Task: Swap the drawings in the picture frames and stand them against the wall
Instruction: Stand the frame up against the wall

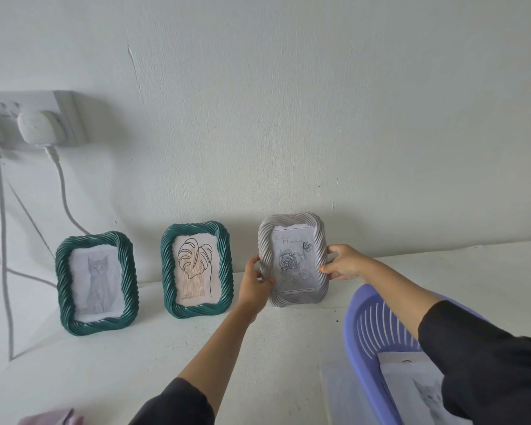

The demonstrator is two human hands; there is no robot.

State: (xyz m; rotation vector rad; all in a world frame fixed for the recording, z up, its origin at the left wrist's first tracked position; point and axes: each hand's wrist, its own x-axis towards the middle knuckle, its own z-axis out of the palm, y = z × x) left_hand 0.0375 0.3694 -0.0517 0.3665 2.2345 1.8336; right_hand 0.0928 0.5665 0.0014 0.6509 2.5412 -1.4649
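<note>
A white twisted-rim picture frame point(293, 223) with a rose drawing stands upright on the white table near the wall. My left hand point(255, 283) grips its left edge and my right hand point(344, 262) grips its right edge. To the left, two green frames lean against the wall: one with a leaf drawing point(196, 271) and one with a cat drawing point(97, 282).
A purple plastic basket point(368, 326) at the lower right holds loose sheets of paper point(411, 378). White plugs point(37, 127) and cables point(3, 240) hang at the far left wall. Something pink point(52, 418) lies at the bottom left edge.
</note>
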